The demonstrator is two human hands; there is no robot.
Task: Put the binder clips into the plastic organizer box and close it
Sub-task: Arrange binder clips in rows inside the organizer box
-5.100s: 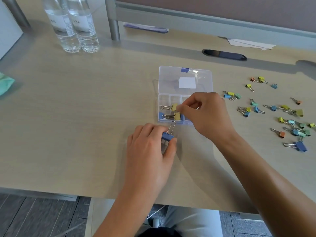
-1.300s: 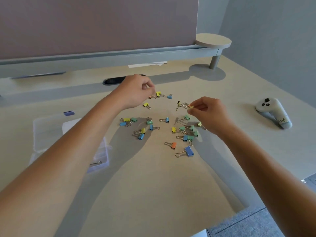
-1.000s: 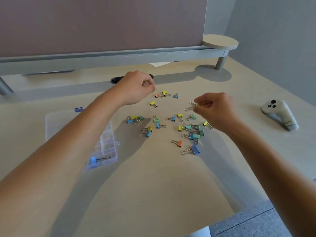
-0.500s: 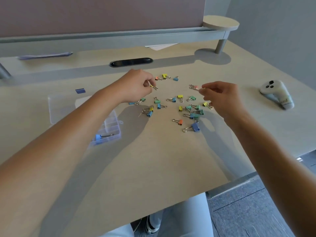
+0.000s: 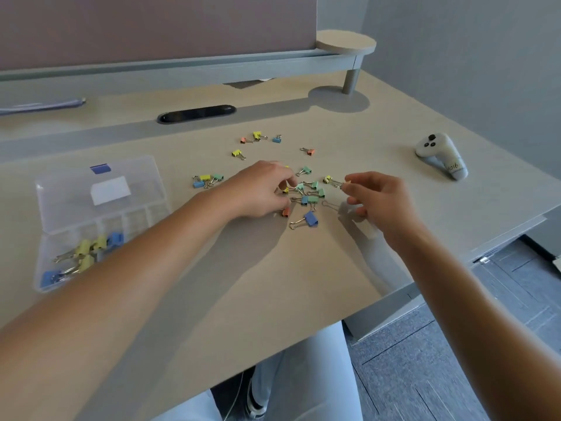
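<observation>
Beige desk (image 5: 273,299), grey partition (image 5: 151,25), grey wall (image 5: 470,56), dark floor (image 5: 425,375)

The desk (image 5: 212,299) is evenly bright under soft, daylight-like light. Both forearms throw wide grey shadows on the desk, falling toward its near edge, so the light comes from the far side and above. The near forearms look soft and stretched, and the desk's edges bend at the picture borders. There is no strong glare on the desk.
</observation>
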